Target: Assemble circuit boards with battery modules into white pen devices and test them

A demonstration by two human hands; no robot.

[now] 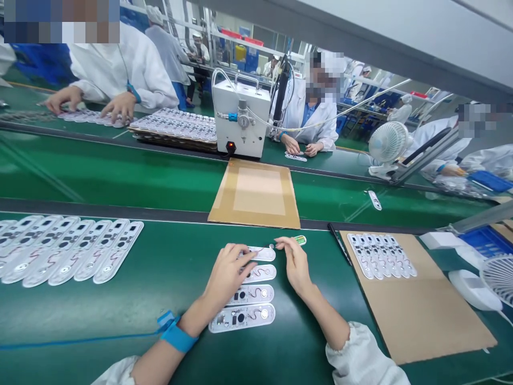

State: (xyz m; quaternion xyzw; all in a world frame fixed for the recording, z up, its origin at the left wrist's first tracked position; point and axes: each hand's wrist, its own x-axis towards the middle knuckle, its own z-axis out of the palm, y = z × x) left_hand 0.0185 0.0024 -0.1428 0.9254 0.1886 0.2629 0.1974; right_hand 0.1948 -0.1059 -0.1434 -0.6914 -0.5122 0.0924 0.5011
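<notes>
Several long white plastic housings with round ends and small electronic parts lie in a column before me. My left hand grips the left part of the farthest housing, fingers bent over it and thumb along its near side. At that housing's right end, my right hand has its fingertips pinched at a small silvery disc. Thin wires run near the disc. Closer to me lie a second housing, a third housing and the nearest housing. A green-and-yellow strip shows partly behind my right fingers.
A row of housings lies left; more rest on cardboard at right. A black pen-like tool lies beside it. Another cardboard sheet bridges the green belt. Beyond, co-workers sit by a white machine.
</notes>
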